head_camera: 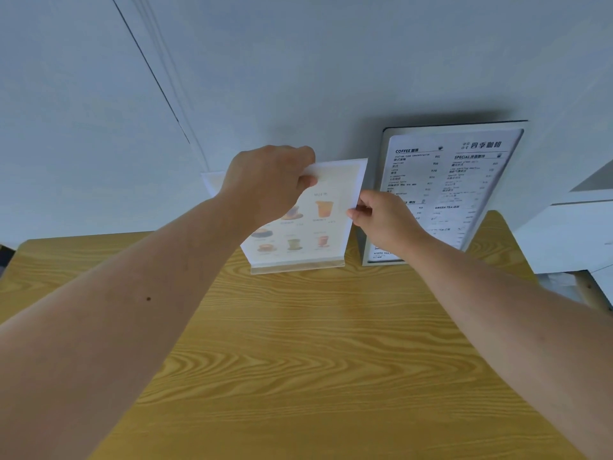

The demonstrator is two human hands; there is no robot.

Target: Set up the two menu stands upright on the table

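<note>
A clear acrylic menu stand (318, 234) with pictures of drinks stands upright on its base at the far edge of the wooden table (298, 343). My left hand (268, 180) grips its top edge from above. My right hand (381, 217) pinches its right edge about halfway up. To the right, a larger menu stand (464, 180) with black text on white stands upright and leans against the wall. My right hand and forearm hide its lower left part.
A pale grey wall (298, 78) rises directly behind the table. White furniture (570, 234) stands beyond the table's right edge. The table's near and left areas show bare wood grain.
</note>
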